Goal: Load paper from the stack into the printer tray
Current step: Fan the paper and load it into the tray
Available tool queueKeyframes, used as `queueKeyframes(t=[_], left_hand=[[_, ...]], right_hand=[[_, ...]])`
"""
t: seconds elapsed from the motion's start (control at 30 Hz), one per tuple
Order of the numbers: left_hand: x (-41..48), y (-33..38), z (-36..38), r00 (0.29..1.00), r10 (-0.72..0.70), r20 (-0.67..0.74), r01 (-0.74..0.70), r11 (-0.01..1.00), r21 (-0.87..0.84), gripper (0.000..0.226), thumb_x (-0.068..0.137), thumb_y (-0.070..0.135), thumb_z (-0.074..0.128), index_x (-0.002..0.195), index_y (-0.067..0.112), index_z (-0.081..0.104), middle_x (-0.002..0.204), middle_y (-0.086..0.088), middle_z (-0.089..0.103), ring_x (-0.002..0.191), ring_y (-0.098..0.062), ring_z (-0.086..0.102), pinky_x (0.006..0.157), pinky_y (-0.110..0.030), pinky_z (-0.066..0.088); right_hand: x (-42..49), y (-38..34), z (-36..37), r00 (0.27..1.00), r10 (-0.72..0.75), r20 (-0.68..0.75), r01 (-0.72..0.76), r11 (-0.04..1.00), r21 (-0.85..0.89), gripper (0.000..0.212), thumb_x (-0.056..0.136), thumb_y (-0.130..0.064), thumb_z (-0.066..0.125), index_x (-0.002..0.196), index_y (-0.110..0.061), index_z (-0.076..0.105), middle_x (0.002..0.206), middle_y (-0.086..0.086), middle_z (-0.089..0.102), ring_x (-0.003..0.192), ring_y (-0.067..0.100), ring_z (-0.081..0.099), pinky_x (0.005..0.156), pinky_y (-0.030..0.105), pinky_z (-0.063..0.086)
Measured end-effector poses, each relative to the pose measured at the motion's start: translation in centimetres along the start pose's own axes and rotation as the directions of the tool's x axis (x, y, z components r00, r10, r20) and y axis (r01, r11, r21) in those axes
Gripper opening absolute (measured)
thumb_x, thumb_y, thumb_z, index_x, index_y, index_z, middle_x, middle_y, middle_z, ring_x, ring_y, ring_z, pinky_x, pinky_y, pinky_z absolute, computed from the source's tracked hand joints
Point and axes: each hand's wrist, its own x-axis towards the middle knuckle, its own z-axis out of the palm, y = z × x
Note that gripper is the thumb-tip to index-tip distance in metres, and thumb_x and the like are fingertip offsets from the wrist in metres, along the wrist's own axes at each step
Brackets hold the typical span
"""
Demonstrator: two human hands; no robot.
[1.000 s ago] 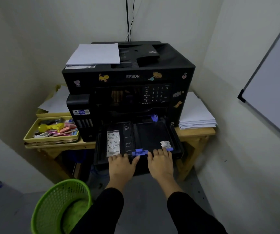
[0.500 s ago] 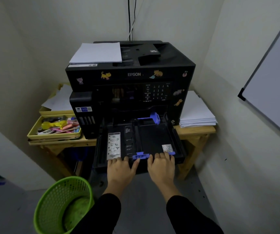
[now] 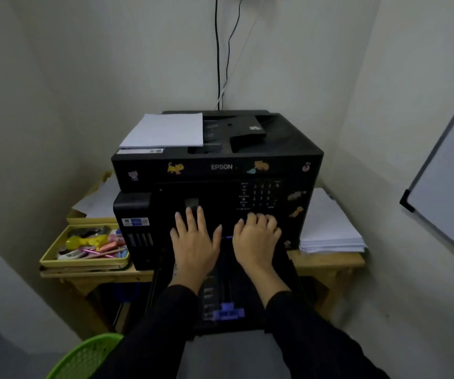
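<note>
We see a black printer (image 3: 217, 166) on a wooden surface (image 3: 327, 259), its tray (image 3: 228, 302) pulled out toward us, dark and bare inside, with a blue guide clip (image 3: 228, 313) at the near end. The paper stack (image 3: 329, 228), white and slightly fanned, sits just right of the printer. Left hand (image 3: 193, 242) flat, fingers spread, grasping nothing. Right hand (image 3: 256, 239) has fingers curled at the printer front; grip unclear.
</note>
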Motion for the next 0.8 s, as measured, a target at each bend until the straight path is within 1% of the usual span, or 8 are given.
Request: queueKeyframes(t=[0.2,0.37,0.5,0.57,0.63,0.67,0.73,0.8], left_hand=[[9.0,0.1,-6.5,0.964,0.022,-0.265,-0.044,0.996,-0.080,0.069,0.098,0.051,0.028,0.152,0.010,0.017,0.158,-0.010,0.021,0.148,-0.031,0.009,0.115,-0.044,0.022],[17.0,-2.5,-10.0,0.948,0.030,-0.317,-0.046,0.998,-0.040,0.064,0.099,0.047,0.027,0.150,0.010,0.022,0.158,-0.011,0.023,0.148,-0.033,0.011,0.115,-0.045,0.021],[23.1,-5.1,-10.9,0.977,-0.024,-0.210,0.021,1.000,-0.015,0.058,0.098,0.048,0.026,0.140,0.010,0.040,0.148,-0.014,0.039,0.139,-0.035,0.027,0.107,-0.047,0.033],[25.5,-6.3,-11.0,0.990,-0.043,-0.131,0.040,0.999,-0.025,0.056,0.097,0.048,0.028,0.132,0.008,0.045,0.139,-0.014,0.046,0.132,-0.036,0.036,0.104,-0.046,0.036],[27.2,-7.3,-10.9,0.996,-0.048,-0.072,0.047,0.999,-0.015,0.050,0.095,0.044,0.034,0.126,0.008,0.049,0.132,-0.014,0.052,0.126,-0.034,0.041,0.101,-0.043,0.038],[27.8,-7.7,-10.8,0.997,-0.054,-0.048,0.054,0.999,-0.007,0.047,0.094,0.041,0.037,0.124,0.008,0.051,0.129,-0.013,0.054,0.124,-0.033,0.043,0.100,-0.041,0.038],[28.6,-8.2,-10.4,0.997,-0.079,-0.002,0.079,0.997,0.006,0.046,0.089,0.038,0.041,0.123,0.008,0.053,0.128,-0.012,0.053,0.123,-0.032,0.043,0.099,-0.039,0.038],[29.2,-8.5,-10.1,0.993,-0.113,0.032,0.113,0.994,0.011,0.050,0.087,0.040,0.041,0.125,0.010,0.053,0.129,-0.011,0.051,0.123,-0.031,0.044,0.099,-0.039,0.038]], right_hand=[[9.7,-6.2,-3.2,0.990,-0.114,-0.080,0.130,0.966,0.224,0.038,0.097,-0.028,0.041,0.121,-0.007,0.060,0.124,0.011,0.061,0.126,0.030,0.043,0.100,0.044,0.037],[16.2,-10.9,-3.6,0.986,-0.164,-0.043,0.169,0.927,0.335,0.039,0.097,-0.025,0.041,0.126,-0.005,0.055,0.128,0.011,0.059,0.124,0.030,0.042,0.100,0.040,0.040],[21.0,-14.2,-2.0,0.988,-0.085,0.127,0.021,0.900,0.435,0.025,0.093,-0.018,0.043,0.103,-0.003,0.060,0.107,0.016,0.062,0.105,0.033,0.054,0.086,0.042,0.049],[23.2,-15.6,-0.7,0.971,-0.021,0.237,-0.101,0.865,0.492,0.019,0.092,-0.013,0.042,0.074,-0.007,0.047,0.083,0.010,0.054,0.085,0.027,0.052,0.070,0.033,0.044],[25.1,-16.6,0.5,0.940,0.048,0.337,-0.229,0.822,0.521,0.031,0.092,-0.007,0.042,0.062,-0.010,0.035,0.069,0.002,0.042,0.076,0.024,0.048,0.066,0.029,0.038],[25.8,-17.0,0.9,0.923,0.084,0.376,-0.284,0.808,0.516,0.029,0.093,-0.005,0.042,0.063,-0.007,0.040,0.071,0.002,0.043,0.074,0.025,0.050,0.066,0.029,0.038],[27.3,-17.6,2.1,0.891,0.118,0.439,-0.352,0.791,0.501,0.017,0.093,-0.004,0.043,0.090,0.005,0.057,0.091,0.010,0.056,0.085,0.029,0.059,0.069,0.028,0.040],[28.7,-18.0,3.2,0.845,0.154,0.513,-0.426,0.774,0.469,0.030,0.093,-0.004,0.045,0.118,0.008,0.055,0.117,0.018,0.059,0.093,0.030,0.058,0.071,0.028,0.043]])
